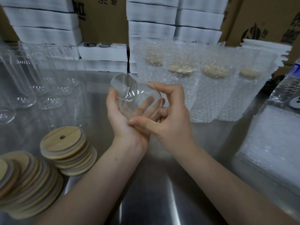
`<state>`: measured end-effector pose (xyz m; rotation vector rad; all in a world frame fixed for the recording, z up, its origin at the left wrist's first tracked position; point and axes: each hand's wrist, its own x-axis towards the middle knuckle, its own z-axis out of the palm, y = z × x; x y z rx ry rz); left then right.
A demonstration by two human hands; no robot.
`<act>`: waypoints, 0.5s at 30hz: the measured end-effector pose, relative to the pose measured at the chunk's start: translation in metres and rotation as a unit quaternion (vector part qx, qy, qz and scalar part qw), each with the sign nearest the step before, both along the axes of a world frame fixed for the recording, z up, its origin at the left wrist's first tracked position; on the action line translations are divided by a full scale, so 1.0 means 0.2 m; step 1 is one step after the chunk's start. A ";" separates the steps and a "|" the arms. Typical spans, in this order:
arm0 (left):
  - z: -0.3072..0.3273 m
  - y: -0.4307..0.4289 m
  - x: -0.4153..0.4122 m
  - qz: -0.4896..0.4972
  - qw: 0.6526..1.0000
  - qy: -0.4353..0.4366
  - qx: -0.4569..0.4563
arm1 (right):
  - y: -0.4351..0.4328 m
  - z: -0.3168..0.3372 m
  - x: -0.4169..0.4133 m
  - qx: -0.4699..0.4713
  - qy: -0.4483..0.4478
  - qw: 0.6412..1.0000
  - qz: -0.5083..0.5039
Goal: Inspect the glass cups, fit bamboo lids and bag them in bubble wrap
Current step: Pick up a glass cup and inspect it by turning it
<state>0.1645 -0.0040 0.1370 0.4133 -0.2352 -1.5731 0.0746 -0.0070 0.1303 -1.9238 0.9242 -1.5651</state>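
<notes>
Above steel table [146, 184], both hands [123, 114] holding glass cup [136, 96]

Left hand [124, 116] turned palm up, glass cup [135, 95] cradled in it, gripped by curled right hand [172, 116], forearms angled inward.

Clear lidless glass cup [138, 97] on its side between left hand [119, 116] and right hand [172, 117]

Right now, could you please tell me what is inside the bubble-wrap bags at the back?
Four round tan bamboo lids show through the bubble-wrap bags, one near each top. The wrap blurs whatever sits beneath them.
</notes>
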 end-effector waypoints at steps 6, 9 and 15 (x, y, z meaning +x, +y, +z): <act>-0.02 -0.01 -0.03 0.008 0.999 -0.033 -0.018 | 0.03 0.02 0.02 -0.064 0.057 0.986 -0.143; -0.03 -0.01 -0.04 0.017 0.999 -0.034 -0.034 | 0.03 0.02 0.04 -0.099 0.062 0.976 -0.183; -0.03 -0.01 -0.03 0.027 0.999 -0.033 -0.035 | -0.01 -0.01 0.06 -0.149 0.026 0.960 -0.235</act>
